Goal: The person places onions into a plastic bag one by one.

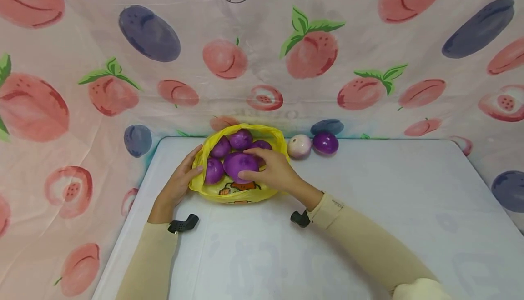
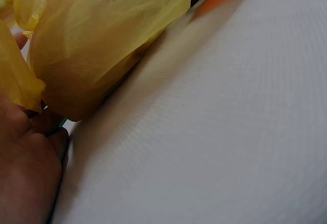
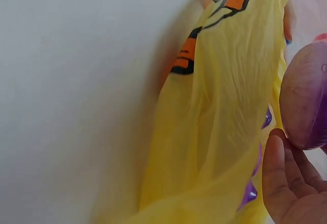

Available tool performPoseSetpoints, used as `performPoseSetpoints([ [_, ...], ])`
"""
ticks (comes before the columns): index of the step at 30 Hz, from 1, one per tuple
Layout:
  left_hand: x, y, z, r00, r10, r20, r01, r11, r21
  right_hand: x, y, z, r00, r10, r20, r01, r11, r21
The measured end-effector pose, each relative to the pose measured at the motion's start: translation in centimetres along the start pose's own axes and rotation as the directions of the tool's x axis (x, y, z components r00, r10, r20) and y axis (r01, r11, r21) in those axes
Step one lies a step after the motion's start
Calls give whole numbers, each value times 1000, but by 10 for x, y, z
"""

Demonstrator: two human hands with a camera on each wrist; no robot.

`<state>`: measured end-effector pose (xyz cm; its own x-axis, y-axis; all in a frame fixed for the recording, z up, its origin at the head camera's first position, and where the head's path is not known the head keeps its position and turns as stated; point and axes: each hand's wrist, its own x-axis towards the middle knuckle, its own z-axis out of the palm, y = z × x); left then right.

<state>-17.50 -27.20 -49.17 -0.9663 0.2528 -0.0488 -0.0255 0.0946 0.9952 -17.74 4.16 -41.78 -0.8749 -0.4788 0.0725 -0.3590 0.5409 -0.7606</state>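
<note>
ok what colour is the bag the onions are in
Yellow, with an orange and black print; the bag shows best in the head view.

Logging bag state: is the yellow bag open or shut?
Open: the bag mouth gapes upward, purple onions showing inside, right hand gripping one.
</note>
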Motion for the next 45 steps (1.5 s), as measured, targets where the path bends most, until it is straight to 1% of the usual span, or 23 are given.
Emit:
performPoseSetpoints([
  [7, 1, -1, 0, 1000, -1, -3, 1, 1000, 8, 3, -4, 10, 1000, 15, 27, -16, 999, 40],
  [11, 2, -1, 0, 1000, 2, -3, -2, 1000, 9, 5, -4, 16, 999, 20, 38, -20, 1000, 11],
  [18, 4, -4, -1, 1000, 8, 22, -6, 999, -54, 7, -6, 23, 998, 28, 54, -27, 999, -29],
  [28, 3, -4, -1, 1000, -3, 16, 3, 999, -51, 9, -7, 37, 998, -21, 62, 24, 999, -41],
  [35, 2, -3, 0, 1000, -6, 19, 7, 999, -54, 8, -8, 42, 997, -13, 79, 17, 999, -47],
  [45, 1, -3, 0, 1000, -3, 20, 4, 999, -54, 9, -6, 51, 996, -29, 90, 32, 999, -33],
])
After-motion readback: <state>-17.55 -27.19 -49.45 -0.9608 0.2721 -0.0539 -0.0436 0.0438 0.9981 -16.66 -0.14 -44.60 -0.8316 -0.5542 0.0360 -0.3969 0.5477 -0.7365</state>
